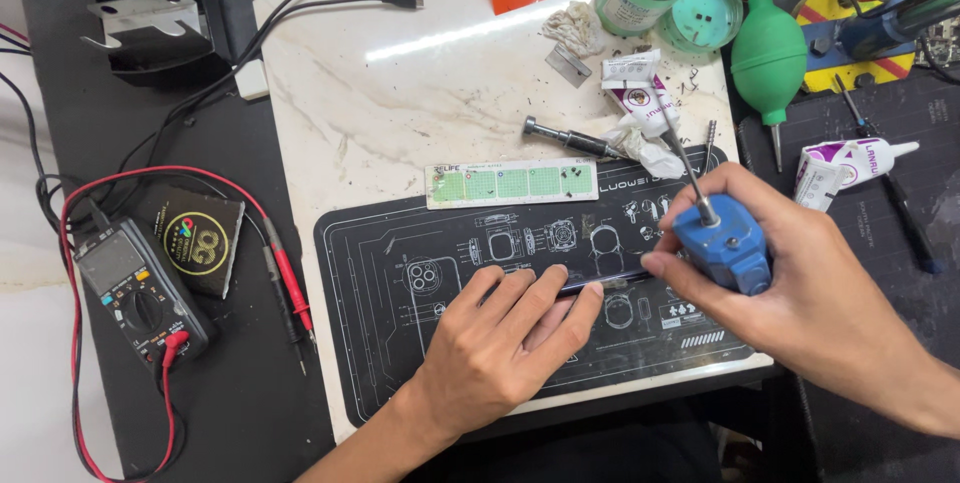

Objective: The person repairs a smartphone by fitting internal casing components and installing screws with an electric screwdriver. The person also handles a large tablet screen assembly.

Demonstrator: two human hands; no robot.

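Low in the frame's centre, the left hand (505, 328) lies flat, fingers extended, pressing a thin dark phone (605, 281) edge-up on a black printed work mat (390, 273). Just right of it, the right hand (790, 273) is closed around a blue plastic tool (725, 243) with a slim metal shaft, its fingertip touching the phone's edge. The mat covers a white marble slab (400, 83).

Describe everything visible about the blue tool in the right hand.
The blue plastic handheld tool has a chunky rounded body with small dark screws and a thin metal rod rising from its top toward the upper left. The right hand wraps around it above the black printed work mat. Its working tip is hidden, near the left hand.
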